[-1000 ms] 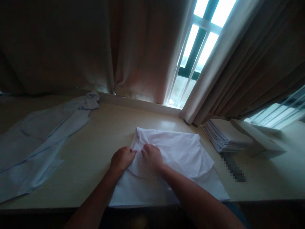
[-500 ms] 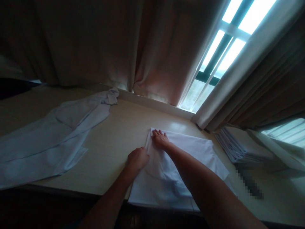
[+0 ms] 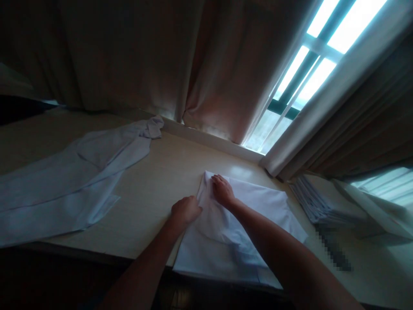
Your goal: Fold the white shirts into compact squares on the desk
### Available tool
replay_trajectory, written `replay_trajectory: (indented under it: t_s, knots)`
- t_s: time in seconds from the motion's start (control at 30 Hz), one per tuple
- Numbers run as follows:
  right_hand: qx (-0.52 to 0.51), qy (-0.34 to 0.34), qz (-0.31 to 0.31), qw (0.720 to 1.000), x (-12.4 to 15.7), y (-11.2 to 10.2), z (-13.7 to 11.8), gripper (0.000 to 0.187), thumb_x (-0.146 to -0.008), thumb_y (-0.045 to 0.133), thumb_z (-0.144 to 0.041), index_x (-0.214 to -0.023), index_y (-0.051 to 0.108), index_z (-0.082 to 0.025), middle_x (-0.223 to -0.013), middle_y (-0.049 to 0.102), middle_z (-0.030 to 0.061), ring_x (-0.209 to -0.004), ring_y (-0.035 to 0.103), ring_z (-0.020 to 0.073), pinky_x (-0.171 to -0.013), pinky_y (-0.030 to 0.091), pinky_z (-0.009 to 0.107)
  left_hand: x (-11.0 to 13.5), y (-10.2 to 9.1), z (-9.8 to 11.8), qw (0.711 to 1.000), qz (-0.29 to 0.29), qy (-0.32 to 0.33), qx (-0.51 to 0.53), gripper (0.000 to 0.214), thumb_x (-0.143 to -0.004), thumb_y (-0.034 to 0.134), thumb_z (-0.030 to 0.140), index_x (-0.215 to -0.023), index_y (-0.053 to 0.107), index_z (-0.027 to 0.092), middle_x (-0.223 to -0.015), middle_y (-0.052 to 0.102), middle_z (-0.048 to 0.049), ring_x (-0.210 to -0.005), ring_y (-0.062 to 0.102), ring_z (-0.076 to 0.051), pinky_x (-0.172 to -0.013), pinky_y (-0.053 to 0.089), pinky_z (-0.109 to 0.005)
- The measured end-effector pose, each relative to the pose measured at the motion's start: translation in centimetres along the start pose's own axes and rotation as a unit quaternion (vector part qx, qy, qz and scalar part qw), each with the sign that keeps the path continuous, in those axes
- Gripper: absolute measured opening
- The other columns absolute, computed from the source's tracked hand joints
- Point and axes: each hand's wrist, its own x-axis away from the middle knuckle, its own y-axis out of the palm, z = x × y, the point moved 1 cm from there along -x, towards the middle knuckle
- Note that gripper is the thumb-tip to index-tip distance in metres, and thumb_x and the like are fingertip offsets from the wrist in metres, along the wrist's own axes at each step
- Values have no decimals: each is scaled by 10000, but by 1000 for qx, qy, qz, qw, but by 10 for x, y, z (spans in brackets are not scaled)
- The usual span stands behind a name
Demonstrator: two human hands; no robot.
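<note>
A white cloth [image 3: 258, 196] lies folded on the table, wrinkled near its middle, its front edge reaching the table's near edge. My left hand [image 3: 187, 209] is closed on the left edge of this cloth, with the fingertips partly hidden. Resting on top, close to the far left corner, is my right hand [image 3: 222, 190]. Its fingers are slightly bent against the fabric, and I see nothing gripped in them.
Another white garment [image 3: 74, 176] is spread loosely along the left of the table [image 3: 145, 206]. To the right stands a stack of folded white cloths [image 3: 312, 200], with a blurred-out dark object [image 3: 334, 249] before it. Curtains [image 3: 135, 60] and a window [image 3: 303, 82] border the back.
My right hand has shifted slightly to the right on the cloth, and its fingers are more bent than before. My left hand keeps its hold at the edge. The view has tilted slightly.
</note>
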Motion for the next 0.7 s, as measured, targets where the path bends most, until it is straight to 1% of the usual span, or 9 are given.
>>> replay_trajectory:
  t_s: [0.07,0.1,0.17,0.23,0.3,0.43,0.53,0.6,0.7]
  knots:
    - [1,-35,-28,999,13,6,-3,418,-979,343,-276,-1360,495,-199,-1458,443,62,-1389,304,162,-1152,208,345,2,-1,-2,1000,3,0,3,431,-715,574,474,-973,697,150,-1009,706,-193,-924,675,-289,-713,479,-328]
    - [2,-37,-36,999,19,10,-5,432,-984,342,-307,-1384,469,-203,-1483,409,58,-1404,276,166,-1155,200,362,3,-2,-3,1000,4,2,13,433,-685,604,481,-949,697,150,-994,708,-192,-917,674,-294,-710,476,-329]
    - [3,-19,-31,999,28,17,-6,475,-998,304,-353,-1441,387,-202,-1525,338,55,-1427,223,173,-1160,178,399,5,-1,-5,999,6,6,49,372,-621,661,429,-867,693,153,-949,710,-183,-904,670,-302,-706,469,-331]
    - [4,-9,-29,1000,31,21,-7,495,-1009,260,-372,-1470,333,-208,-1545,295,46,-1438,188,171,-1164,153,415,6,0,-7,996,4,12,91,254,-596,665,327,-785,676,157,-899,710,-165,-885,668,-291,-701,462,-323]
    - [4,-6,-41,999,31,22,-7,500,-1010,250,-384,-1479,315,-221,-1553,276,36,-1443,171,171,-1166,140,420,5,4,-10,992,-9,15,125,205,-606,629,247,-788,661,160,-837,709,-130,-806,674,-246,-661,457,-294]
    - [-6,-2,-68,998,25,17,-6,510,-1004,264,-406,-1479,314,-228,-1553,273,40,-1442,180,182,-1163,152,430,1,13,-12,978,-59,11,199,319,-639,569,199,-949,623,143,-752,694,-72,-542,621,-158,-497,417,-240]
    - [-25,8,-72,997,17,10,-8,509,-1004,254,-422,-1458,359,-218,-1536,314,58,-1428,225,201,-1151,194,442,-1,17,-10,961,-99,21,256,247,-650,536,170,-878,625,144,-727,682,-61,-494,590,-131,-459,401,-223]
    - [-38,7,-73,997,13,6,-9,515,-1002,257,-439,-1450,373,-214,-1529,328,67,-1423,241,207,-1142,222,441,-1,16,-9,950,-127,23,283,185,-666,526,175,-817,630,145,-636,653,-48,-475,576,-129,-451,398,-221]
    - [-47,-9,-77,996,10,1,-11,528,-993,296,-460,-1445,382,-201,-1528,326,81,-1418,254,201,-1141,231,415,-1,14,-10,938,-154,22,311,178,-719,531,253,-814,636,147,-561,614,-30,-469,568,-136,-446,396,-226]
